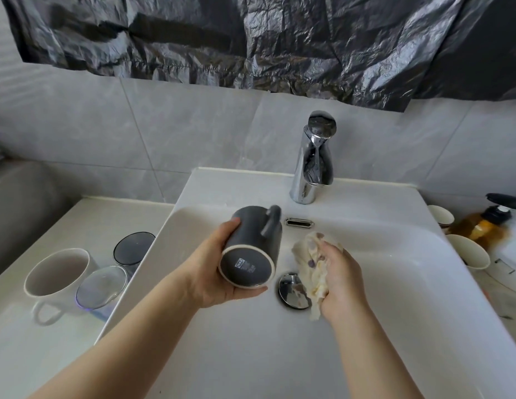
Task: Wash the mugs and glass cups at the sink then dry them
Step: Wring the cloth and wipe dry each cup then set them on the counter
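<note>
Dark mug (pixel 252 249): gripped sideways in left hand (pixel 213 272), base toward camera, over sink (pixel 395 283). Cloth (pixel 311 269): bunched in right hand (pixel 341 280).

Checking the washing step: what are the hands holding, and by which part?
The left hand grips the dark grey mug around its body, handle free. The right hand clutches a bunched cream cloth.

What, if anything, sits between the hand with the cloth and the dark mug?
Nothing visible does. The right hand grips the cloth just right of the mug, which the left hand holds tilted over the sink; only a bare gap separates them.
</note>
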### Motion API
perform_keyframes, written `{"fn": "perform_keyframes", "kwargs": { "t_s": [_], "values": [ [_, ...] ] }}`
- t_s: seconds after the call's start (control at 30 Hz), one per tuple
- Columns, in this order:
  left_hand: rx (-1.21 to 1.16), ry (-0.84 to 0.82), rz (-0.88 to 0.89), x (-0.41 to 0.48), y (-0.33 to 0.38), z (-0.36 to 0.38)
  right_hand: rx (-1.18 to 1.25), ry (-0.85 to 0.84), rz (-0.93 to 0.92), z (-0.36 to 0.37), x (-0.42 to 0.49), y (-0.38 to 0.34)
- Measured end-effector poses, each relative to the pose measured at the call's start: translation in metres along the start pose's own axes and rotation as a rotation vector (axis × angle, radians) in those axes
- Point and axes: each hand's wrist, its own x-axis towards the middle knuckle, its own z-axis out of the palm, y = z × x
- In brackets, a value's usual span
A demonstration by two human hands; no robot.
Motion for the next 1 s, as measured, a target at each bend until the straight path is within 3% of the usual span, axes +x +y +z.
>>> {"fn": "perform_keyframes", "kwargs": {
  "t_s": [0.2,0.33,0.47,0.7,0.87,0.93,1.0],
  "values": [
    [0.228,0.002,0.201,0.019,-0.013,0.012,0.224,-0.201,0.063,0.008,-0.009,0.002],
    [0.099,-0.035,0.225,0.031,-0.023,0.004,0.088,-0.158,0.116,0.014,-0.011,0.008],
    [0.081,-0.067,0.214,0.034,-0.015,-0.008,-0.016,-0.153,0.054,0.019,-0.016,0.006],
    [0.051,-0.065,0.288,0.03,-0.012,-0.008,-0.255,-0.279,-0.335,0.019,-0.015,0.017],
    [0.176,-0.036,0.446,0.022,-0.021,0.003,-0.426,-0.095,-0.6,0.016,-0.009,0.024],
    [0.272,-0.017,0.542,0.019,-0.024,0.01,-0.287,-0.038,-0.465,0.016,-0.006,0.021],
    [0.274,0.031,0.581,0.019,-0.025,0.015,-0.157,-0.086,-0.347,0.017,-0.008,0.017]
  ]
}}
